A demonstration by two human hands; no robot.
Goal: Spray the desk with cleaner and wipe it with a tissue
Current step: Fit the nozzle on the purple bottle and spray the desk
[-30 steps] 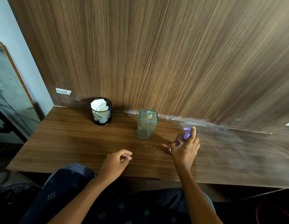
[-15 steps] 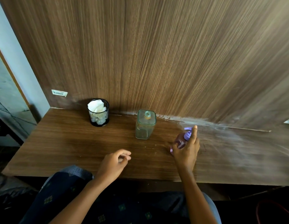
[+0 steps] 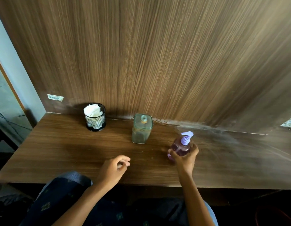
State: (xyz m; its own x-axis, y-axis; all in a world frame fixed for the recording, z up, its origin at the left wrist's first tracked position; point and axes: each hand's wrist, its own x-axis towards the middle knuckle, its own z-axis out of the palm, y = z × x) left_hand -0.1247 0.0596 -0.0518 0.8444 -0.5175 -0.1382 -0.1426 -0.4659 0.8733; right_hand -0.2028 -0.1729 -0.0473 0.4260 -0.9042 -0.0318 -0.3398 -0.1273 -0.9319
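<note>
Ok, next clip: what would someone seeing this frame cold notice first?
Probably the purple pump bottle gripped by the right hand near the middle of the wooden desk, with a pale hazy patch spreading across the desk to its right. Next, the square glass bottle standing by the back panel, and left of it the black mesh cup stuffed with white tissue. The left hand rests loosely curled and empty at the front edge.

Dim, warm light; wall panel [image 3: 157, 54] grain smears toward curved edges.

Open desk [image 3: 48, 149] at front left; blocked farther back by mesh cup [image 3: 95, 117], glass jar [image 3: 142, 128], possibly touching the wall.
</note>
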